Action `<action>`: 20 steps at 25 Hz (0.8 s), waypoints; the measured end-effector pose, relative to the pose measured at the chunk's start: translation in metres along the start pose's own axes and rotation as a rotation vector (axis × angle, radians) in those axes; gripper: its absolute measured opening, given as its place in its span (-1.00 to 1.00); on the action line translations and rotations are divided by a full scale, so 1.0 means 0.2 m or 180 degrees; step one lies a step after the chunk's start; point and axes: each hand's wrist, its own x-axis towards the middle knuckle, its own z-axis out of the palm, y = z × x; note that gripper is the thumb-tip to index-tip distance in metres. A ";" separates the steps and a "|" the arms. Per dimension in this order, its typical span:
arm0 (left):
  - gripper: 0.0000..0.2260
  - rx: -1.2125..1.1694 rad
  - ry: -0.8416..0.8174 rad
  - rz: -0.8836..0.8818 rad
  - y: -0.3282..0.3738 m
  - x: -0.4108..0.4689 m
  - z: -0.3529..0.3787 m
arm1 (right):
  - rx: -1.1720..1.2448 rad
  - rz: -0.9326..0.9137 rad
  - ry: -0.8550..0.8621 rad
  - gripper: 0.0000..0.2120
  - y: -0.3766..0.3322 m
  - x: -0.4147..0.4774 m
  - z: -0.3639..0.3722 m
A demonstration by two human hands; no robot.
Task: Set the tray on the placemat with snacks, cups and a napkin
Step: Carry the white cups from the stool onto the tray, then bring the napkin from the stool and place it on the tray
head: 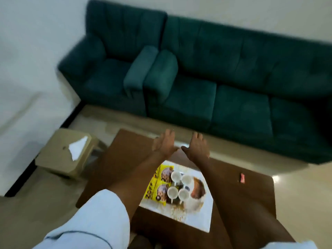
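A white printed placemat (201, 216) lies on the brown table (115, 164). On it stand several white cups (176, 176) close together, with yellow snack packets (158, 187) along their left side. The tray beneath the cups is hard to make out. Both my arms stretch forward over the table. My left hand (164, 143) and my right hand (196, 147) hover beyond the placemat's far edge, flat, fingers apart, holding nothing. A white napkin (77, 148) lies on a beige stool (59, 159) to the left.
A small pink wrapped item (242, 178) lies near the table's right edge. A dark green armchair (111, 69) and matching sofa (242, 87) stand against the wall behind the table. Tiled floor surrounds the table.
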 end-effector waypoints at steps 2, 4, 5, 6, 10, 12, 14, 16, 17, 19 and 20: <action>-0.24 0.0033 0.0490 -0.0058 -0.04 0.02 -0.38 | 0.0085 -0.0230 0.0373 -0.16 -0.21 0.08 -0.32; -0.23 0.0157 0.1009 -0.0093 -0.12 -0.03 -0.72 | 0.0083 -0.0508 0.0672 -0.15 -0.45 0.11 -0.63; -0.22 0.0241 0.1201 -0.0096 -0.18 -0.07 -0.87 | 0.0096 -0.0674 0.0803 -0.16 -0.57 0.12 -0.75; -0.21 0.0361 0.1339 -0.0128 -0.25 -0.11 -1.00 | 0.0107 -0.0844 0.0884 -0.16 -0.69 0.10 -0.87; -0.19 0.0561 0.1681 -0.0425 -0.61 -0.35 -1.37 | 0.0090 -0.1459 0.1235 -0.16 -1.21 0.00 -1.13; -0.20 0.0558 0.1899 -0.0593 -0.86 -0.50 -1.55 | 0.0120 -0.1692 0.1377 -0.15 -1.49 -0.09 -1.19; -0.23 0.0550 0.2099 -0.0790 -1.15 -0.64 -1.71 | 0.0140 -0.1861 0.1467 -0.15 -1.77 -0.16 -1.19; -0.27 0.0594 0.2243 -0.0883 -1.45 -0.78 -1.84 | 0.0178 -0.1964 0.1497 -0.16 -2.03 -0.23 -1.15; -0.28 0.0636 0.2296 -0.0914 -1.58 -0.83 -1.88 | 0.0202 -0.1981 0.1488 -0.15 -2.14 -0.25 -1.11; -0.30 0.0704 0.2262 -0.0996 -1.83 -0.92 -1.90 | 0.0210 -0.1968 0.1429 -0.15 -2.35 -0.28 -0.99; -0.31 0.0690 0.2193 -0.1036 -1.95 -0.95 -1.89 | 0.0196 -0.1972 0.1385 -0.15 -2.46 -0.29 -0.92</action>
